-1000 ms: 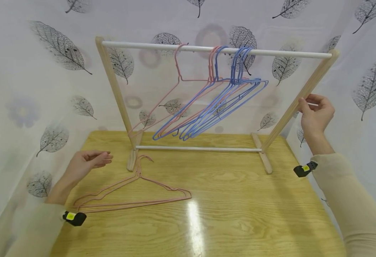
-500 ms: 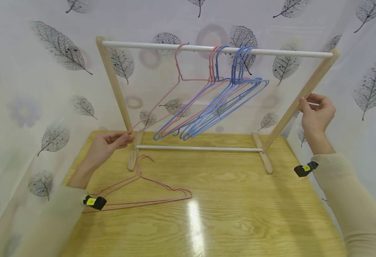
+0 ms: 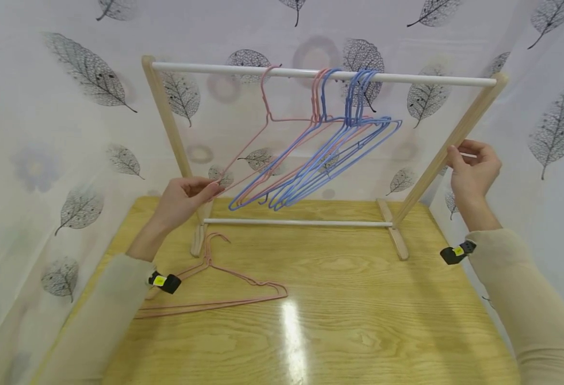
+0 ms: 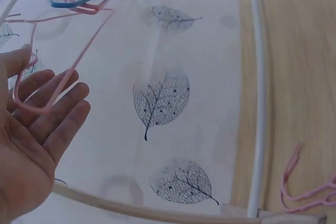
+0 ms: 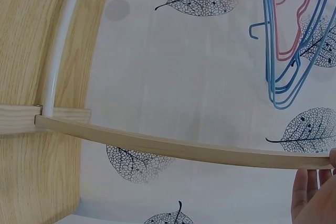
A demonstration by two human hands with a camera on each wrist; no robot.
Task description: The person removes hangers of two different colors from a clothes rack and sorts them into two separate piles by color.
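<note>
My left hand [image 3: 183,200] is at the lower left end of a pink hanger [image 3: 250,143] that hangs on the white rail [image 3: 421,79] of a garment rack. In the left wrist view, the hanger's corner [image 4: 44,109] lies between the thumb and the loosely extended fingers [image 4: 68,119]. Whether the thumb touches the wire is hard to tell. My right hand [image 3: 477,168] grips the rack's right wooden post [image 3: 472,120] between thumb and fingers. Several blue hangers [image 3: 354,101] and pink hangers [image 3: 317,96] hang closer to the rail's middle.
Loose pink hangers [image 3: 243,275] lie on the wooden table [image 3: 359,310], partly behind the left forearm. A white lower bar [image 3: 296,222] joins the rack's feet. Leaf-patterned cloth [image 3: 79,133] surrounds the table at the back and sides.
My left hand has moved right and up, from beside the rack's left post to the end of the leftmost hanging pink hanger. The right hand has stayed on the right post.
</note>
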